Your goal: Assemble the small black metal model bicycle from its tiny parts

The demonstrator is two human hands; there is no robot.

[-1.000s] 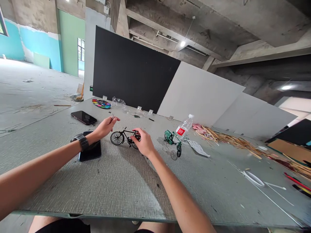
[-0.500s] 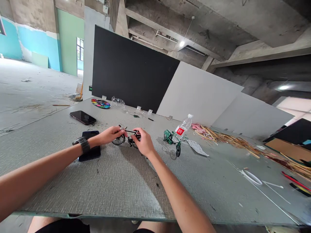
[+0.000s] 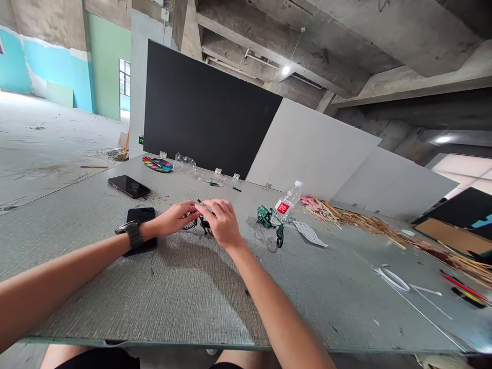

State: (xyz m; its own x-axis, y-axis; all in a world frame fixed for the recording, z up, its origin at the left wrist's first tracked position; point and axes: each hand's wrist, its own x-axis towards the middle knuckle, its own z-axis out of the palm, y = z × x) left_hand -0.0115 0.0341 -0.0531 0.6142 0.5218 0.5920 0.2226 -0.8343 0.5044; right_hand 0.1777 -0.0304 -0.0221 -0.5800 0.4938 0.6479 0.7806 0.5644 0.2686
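Note:
A small black model bicycle [image 3: 204, 224] stands on the table between my hands, largely covered by them. My left hand [image 3: 177, 218], below a wrist with a dark watch [image 3: 132, 233], is closed on its left end, near a spoked wheel. Over the bicycle's right and upper part, my right hand [image 3: 222, 221] curls with its fingertips meeting those of my left; the exact grip point is hidden. A green model bicycle [image 3: 270, 220] stands to the right, apart from both hands. Under my left wrist lies a dark phone [image 3: 144, 214].
Another phone [image 3: 129, 186] lies at the left, near a colourful paint palette [image 3: 157, 164]. A plastic bottle [image 3: 290, 199] and a printed paper sheet [image 3: 309, 233] are beyond the green bicycle. Thin wooden strips [image 3: 346, 218] and a white cable-tie loop [image 3: 394, 279] lie rightward.
My right hand has shifted left and over the top of the black bicycle, up against my left fingertips. More of the bicycle is now covered. The view has turned slightly.

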